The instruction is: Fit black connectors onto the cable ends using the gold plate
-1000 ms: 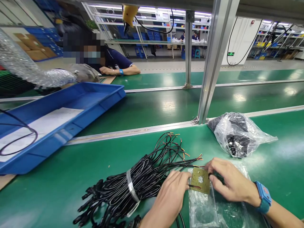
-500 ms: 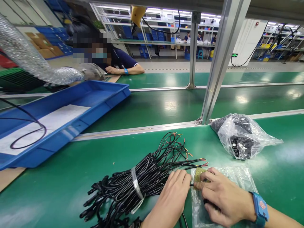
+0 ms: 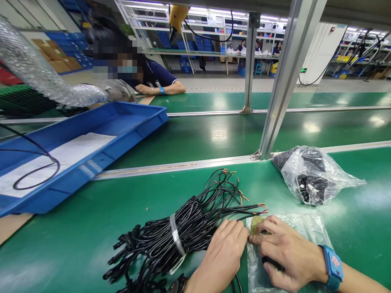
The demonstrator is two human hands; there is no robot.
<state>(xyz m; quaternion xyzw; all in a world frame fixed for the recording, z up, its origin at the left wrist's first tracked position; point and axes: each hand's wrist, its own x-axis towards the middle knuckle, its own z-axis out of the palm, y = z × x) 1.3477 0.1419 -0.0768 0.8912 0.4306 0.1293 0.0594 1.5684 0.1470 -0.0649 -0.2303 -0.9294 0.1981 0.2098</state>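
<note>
Black cables (image 3: 192, 224) with bared red and yellow wire ends lie bundled on the green bench, a clear band round their middle. My left hand (image 3: 224, 250) rests against the bundle's right side, fingers closed on a black cable, mostly hidden. My right hand (image 3: 282, 248), with a blue wrist strap (image 3: 332, 264), is bent over a clear plastic bag (image 3: 308, 224). Its thumb and fingers curl round a black item, mostly covered by the hand. A yellowish piece (image 3: 256, 221) shows beside the right fingertips. The two hands' fingertips nearly touch.
A blue tray (image 3: 134, 132) holding paper and a cable stands at the left. A plastic bag of black parts (image 3: 314, 175) lies at the right, near a metal post (image 3: 281, 77). Across the bench a masked person leans on an arm (image 3: 171, 87).
My left hand has shifted slightly right, closer to my right fingertips, and the short cable stretch between them is now covered. My right hand has barely moved.
</note>
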